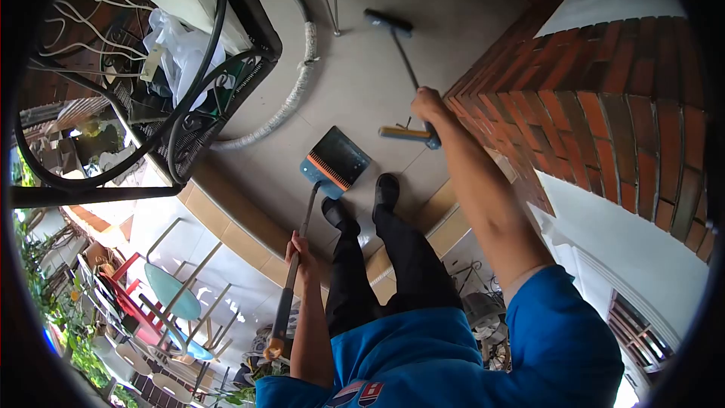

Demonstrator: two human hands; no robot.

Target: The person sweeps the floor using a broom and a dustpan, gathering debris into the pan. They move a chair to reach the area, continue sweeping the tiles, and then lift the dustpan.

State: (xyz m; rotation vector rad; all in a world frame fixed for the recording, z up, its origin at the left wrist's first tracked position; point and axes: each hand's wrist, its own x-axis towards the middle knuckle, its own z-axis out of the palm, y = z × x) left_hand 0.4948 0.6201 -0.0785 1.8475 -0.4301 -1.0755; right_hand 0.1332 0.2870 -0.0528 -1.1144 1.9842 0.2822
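My right hand (429, 103) is closed round the thin dark handle of a broom (404, 60), whose black head (389, 23) reaches out over the grey floor. Just below that wrist shows a yellow-and-grey bar (405, 134), partly hidden by my forearm. Lower left, my left hand (300, 251) grips the long handle of a dustpan (284, 306), which ends in an orange tip. Its blue and black pan (336, 160), with an orange comb-like strip, is just in front of my black shoes.
A brick wall (581, 121) stands to the right. A wrapped hose (291, 102) curves over the floor on the left, beside a black metal rack (189, 117) with plastic bags and cables. A tan tiled step edge (242, 219) runs behind my feet; chairs (172, 291) stand lower left.
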